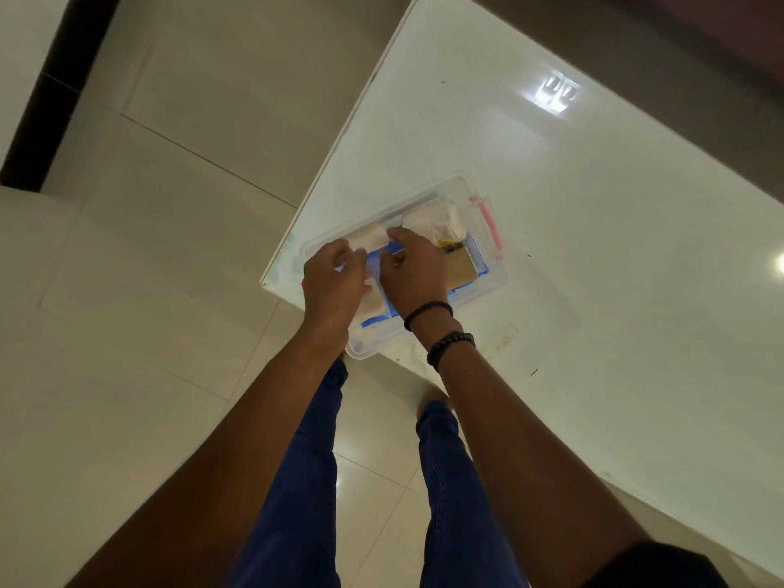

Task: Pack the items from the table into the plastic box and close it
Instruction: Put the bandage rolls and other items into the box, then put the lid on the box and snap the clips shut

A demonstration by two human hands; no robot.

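Clear plastic box (pixel 488 269) is seen at the table's (pixel 594 248) near-left corner; left hand (pixel 331 286) and right hand (pixel 413 269) are curled inside, their grip obscured, contents largely hidden.

A clear rectangular plastic box (pixel 479 271) with a pink side latch (pixel 490 224) sat at the white bench's corner, overhanging its edge. Inside lay white packets (pixel 432 220), a brown cardboard piece (pixel 460 269), blue sheeting (pixel 481 258) and something yellow (pixel 445 243), perhaps a wrapper.
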